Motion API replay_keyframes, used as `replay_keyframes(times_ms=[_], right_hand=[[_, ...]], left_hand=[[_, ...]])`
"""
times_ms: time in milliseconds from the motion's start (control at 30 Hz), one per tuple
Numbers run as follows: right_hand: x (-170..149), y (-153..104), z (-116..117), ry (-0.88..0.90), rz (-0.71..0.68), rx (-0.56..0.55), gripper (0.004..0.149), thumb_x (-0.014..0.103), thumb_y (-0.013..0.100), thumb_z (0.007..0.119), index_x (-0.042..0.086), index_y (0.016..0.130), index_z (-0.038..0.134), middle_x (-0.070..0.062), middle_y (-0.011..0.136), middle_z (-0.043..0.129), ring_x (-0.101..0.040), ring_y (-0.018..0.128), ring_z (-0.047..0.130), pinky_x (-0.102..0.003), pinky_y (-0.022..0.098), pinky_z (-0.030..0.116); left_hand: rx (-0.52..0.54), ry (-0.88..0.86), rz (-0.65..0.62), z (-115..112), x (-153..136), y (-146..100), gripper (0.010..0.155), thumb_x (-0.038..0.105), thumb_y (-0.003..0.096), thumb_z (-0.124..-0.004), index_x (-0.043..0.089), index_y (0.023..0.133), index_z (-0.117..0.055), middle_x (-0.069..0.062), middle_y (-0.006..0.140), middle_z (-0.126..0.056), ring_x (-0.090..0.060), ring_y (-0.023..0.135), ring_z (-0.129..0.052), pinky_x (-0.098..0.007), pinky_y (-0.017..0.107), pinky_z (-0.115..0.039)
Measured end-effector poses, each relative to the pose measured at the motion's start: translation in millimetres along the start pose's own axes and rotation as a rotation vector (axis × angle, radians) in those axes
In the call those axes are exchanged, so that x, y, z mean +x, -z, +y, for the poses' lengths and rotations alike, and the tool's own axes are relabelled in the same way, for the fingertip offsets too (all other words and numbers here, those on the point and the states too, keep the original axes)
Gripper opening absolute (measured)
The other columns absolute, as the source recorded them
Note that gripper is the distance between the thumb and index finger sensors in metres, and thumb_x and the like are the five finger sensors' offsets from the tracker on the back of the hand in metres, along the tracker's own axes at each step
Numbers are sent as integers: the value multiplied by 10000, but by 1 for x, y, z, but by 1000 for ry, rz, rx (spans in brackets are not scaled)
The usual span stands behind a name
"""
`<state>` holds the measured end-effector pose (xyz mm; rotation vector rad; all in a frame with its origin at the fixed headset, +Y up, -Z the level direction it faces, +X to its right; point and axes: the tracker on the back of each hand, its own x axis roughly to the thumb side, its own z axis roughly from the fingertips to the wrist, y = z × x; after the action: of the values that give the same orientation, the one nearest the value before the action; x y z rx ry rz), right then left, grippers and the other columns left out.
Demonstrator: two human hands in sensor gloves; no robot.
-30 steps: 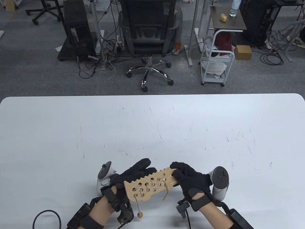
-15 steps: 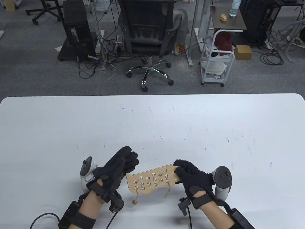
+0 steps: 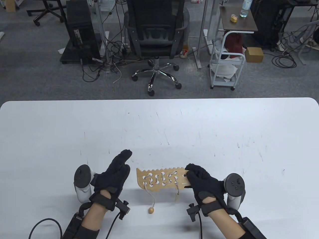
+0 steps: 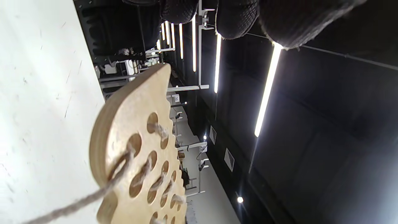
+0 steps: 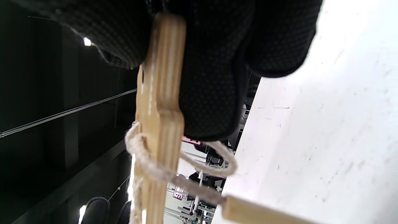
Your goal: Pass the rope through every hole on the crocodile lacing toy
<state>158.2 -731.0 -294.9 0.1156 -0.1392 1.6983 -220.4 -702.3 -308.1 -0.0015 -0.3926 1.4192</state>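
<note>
right hand [image 3: 199, 178] grips laced crocodile toy [image 3: 162, 180] | left hand [image 3: 113, 174] apart, empty

Crocodile toy [image 3: 163, 181]: pale matt plywood. Rope [image 5: 146, 161]: rough twisted fibre. Gloves [image 3: 208, 184]: black knit cloth. Table [image 3: 224, 129]: white, scuffed.

The flat, saw-toothed wooden crocodile board [image 3: 163, 180] is pale tan, dotted with rows of round holes showing white. A beige twisted rope [image 3: 151, 196] criss-crosses it, ending in a tan wooden bead [image 3: 151, 210]. Both knitted gloves, left [image 3: 113, 174] and right [image 3: 204, 180], are black. The tabletop [image 3: 224, 129] is white, flecked with dark scratches.
</note>
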Motion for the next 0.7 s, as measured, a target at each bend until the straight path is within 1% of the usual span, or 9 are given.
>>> replay_keyframes(times_ms=[67, 200, 333, 467, 567, 667, 700], right_hand=[[0, 0, 0, -13, 11, 1, 482, 330, 473, 817, 56, 864, 750, -93, 670, 1016, -227, 451, 1109, -434, 443, 830], [-1, -1, 1, -17, 35, 6, 507, 319, 470, 808, 44, 884, 708, -104, 711, 984, -246, 501, 1089, -440, 460, 817], [-2, -2, 3, 8, 54, 22, 542, 290, 460, 828, 25, 902, 662, -126, 752, 947, -276, 553, 1063, -452, 483, 801], [-2, -3, 5, 51, 78, 35, 573, 242, 443, 859, 10, 915, 631, -144, 781, 918, -298, 592, 1039, -470, 500, 784], [-3, -4, 5, 96, 103, 32, 602, 213, 430, 880, -14, 923, 620, -160, 792, 902, -310, 604, 1029, -479, 505, 777], [-3, -5, 6, 144, 115, 32, 630, 196, 422, 893, -32, 935, 607, -170, 802, 895, -317, 622, 1017, -485, 513, 771], [-3, -6, 7, 168, 121, 36, 618, 192, 423, 892, -23, 934, 618, -171, 804, 896, -319, 625, 1015, -487, 514, 770]], left_hand=[[0, 78, -26, -5, 5, -1, 635, 568, 455, -782, 411, 1051, -631, -54, 1144, -502, -379, 1062, -435, -578, 780, -372], [-7, 182, -61, -14, 14, -4, 632, 564, 440, -801, 382, 1032, -675, -39, 1062, -636, -309, 902, -640, -496, 711, -520], [-45, 252, -94, -25, 20, -6, 620, 555, 432, -816, 336, 1006, -734, -24, 966, -783, -274, 773, -776, -480, 644, -615], [-108, 258, -90, -36, 19, -5, 587, 552, 419, -829, 302, 950, -828, -31, 884, -900, -267, 677, -873, -485, 591, -688], [-162, 230, -58, -43, 14, -4, 553, 549, 414, -839, 270, 886, -909, -34, 810, -972, -263, 609, -922, -486, 555, -725], [-220, 246, -26, -50, 8, -3, 534, 555, 412, -840, 257, 839, -956, -36, 756, -1014, -256, 563, -951, -480, 530, -751], [-252, 254, -11, -54, 5, -2, 523, 557, 412, -838, 259, 819, -974, -36, 740, -1025, -251, 550, -960, -476, 523, -759]])
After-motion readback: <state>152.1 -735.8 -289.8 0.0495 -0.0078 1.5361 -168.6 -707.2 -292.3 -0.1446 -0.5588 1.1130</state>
